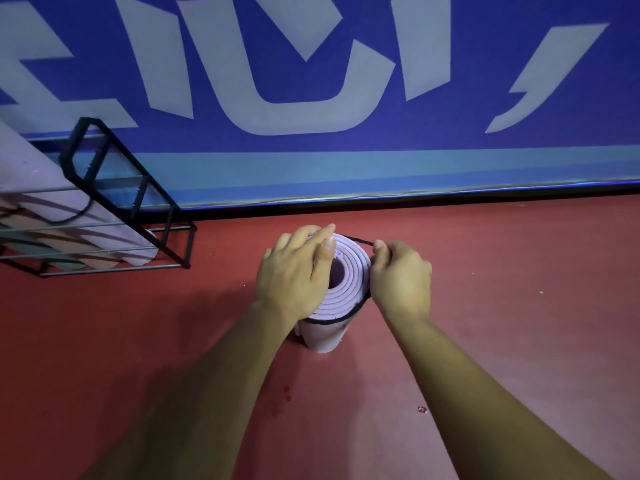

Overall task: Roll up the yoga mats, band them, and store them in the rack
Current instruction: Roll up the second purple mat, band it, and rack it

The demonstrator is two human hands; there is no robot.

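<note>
A rolled lilac yoga mat (341, 301) stands on end on the red floor, its spiral top facing me. A black elastic band (349, 315) loops around its top rim. My left hand (296, 271) lies over the left side of the roll's top, thumb at the hollow centre, fingers reaching to the band at the far rim. My right hand (398, 275) pinches the band at the roll's right side and stretches it outward. At the left stands the black wire rack (138, 199), with several rolled mats (41, 188) stored in it.
A blue wall banner (346, 81) with large white letters runs along the back, meeting the red floor (502, 306) just behind the mat. Small bits of debris (421, 409) lie on the floor to the lower right.
</note>
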